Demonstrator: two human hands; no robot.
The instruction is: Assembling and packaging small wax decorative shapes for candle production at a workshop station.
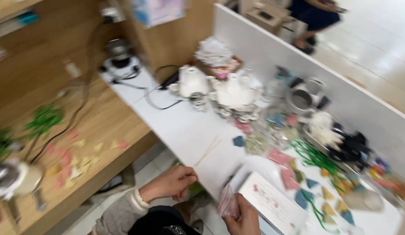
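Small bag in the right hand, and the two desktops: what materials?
Small bag: thin clear plastic film, seemingly; glossy, crinkled, pinkish contents show through. White desktop: smooth, likely laminate; blur leaves it open. Left desktop: wood-look surface with visible grain, veneer or laminate.

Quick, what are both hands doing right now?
Left hand: loosely curled, holding nothing that shows.
Right hand: closed on a small clear plastic bag.

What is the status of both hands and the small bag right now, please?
Left hand loosely curled at the white table edge, empty. Right hand pinching a small clear bag. White card alongside.
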